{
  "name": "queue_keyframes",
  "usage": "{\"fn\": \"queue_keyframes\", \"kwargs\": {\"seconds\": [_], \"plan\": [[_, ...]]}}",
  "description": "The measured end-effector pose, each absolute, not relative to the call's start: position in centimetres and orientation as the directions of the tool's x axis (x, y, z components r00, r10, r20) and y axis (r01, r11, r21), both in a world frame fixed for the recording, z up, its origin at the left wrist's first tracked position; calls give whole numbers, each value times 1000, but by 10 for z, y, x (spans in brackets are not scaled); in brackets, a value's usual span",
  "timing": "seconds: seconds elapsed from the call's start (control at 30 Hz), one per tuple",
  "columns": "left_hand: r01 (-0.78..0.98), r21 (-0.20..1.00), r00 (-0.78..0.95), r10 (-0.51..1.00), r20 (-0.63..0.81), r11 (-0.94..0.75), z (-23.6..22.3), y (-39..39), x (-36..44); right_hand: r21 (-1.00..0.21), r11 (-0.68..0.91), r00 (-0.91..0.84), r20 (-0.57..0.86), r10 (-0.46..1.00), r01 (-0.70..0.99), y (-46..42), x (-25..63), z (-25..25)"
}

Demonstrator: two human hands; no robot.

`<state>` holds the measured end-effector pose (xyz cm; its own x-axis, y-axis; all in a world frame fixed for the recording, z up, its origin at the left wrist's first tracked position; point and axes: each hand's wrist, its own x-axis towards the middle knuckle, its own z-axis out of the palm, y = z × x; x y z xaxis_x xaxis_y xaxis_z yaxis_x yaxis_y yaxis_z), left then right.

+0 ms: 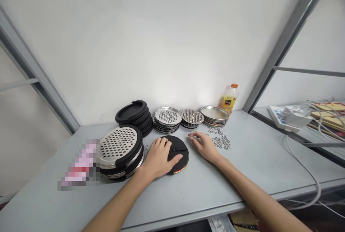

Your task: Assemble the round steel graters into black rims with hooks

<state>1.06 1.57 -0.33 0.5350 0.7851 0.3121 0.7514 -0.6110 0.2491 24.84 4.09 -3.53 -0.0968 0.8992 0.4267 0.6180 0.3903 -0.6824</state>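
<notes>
My left hand (pixel 159 157) lies on a black round disc (pixel 180 149) on the grey table (pixel 242 174), fingers spread over its left side and thumb along its front edge. My right hand (pixel 204 145) rests flat on the table just right of the disc, fingers stretched out, next to a heap of small metal wire clips (pixel 221 139). A stack of assembled units with a perforated metal top (pixel 120 151) stands left of my left hand.
Along the wall stand a stack of black rings (pixel 134 115), perforated metal trays (pixel 167 118), perforated discs (pixel 192 117), plain metal plates (pixel 215 116) and a juice bottle (pixel 229 98). A blurred pink patch (pixel 81 165) lies at left. Cables and a power strip (pixel 283 118) are at right.
</notes>
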Motion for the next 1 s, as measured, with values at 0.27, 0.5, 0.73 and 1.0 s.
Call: {"fn": "queue_keyframes", "kwargs": {"seconds": [0.27,0.5,0.73,1.0], "plan": [[626,483,387,782,488,-612,-11,21,7,-951,298,-233,273,933,79,62,214,8],[403,720,294,825,482,-565,-8,25,13,-929,365,-227,369,901,-61,44,181,0],[253,849,351,862,366,-464,-6,19,18,-908,403,-262,418,870,-113,32,178,-1],[246,873,259,897,359,-421,-2,18,18,-892,450,-243,445,862,-38,39,192,3]]}}
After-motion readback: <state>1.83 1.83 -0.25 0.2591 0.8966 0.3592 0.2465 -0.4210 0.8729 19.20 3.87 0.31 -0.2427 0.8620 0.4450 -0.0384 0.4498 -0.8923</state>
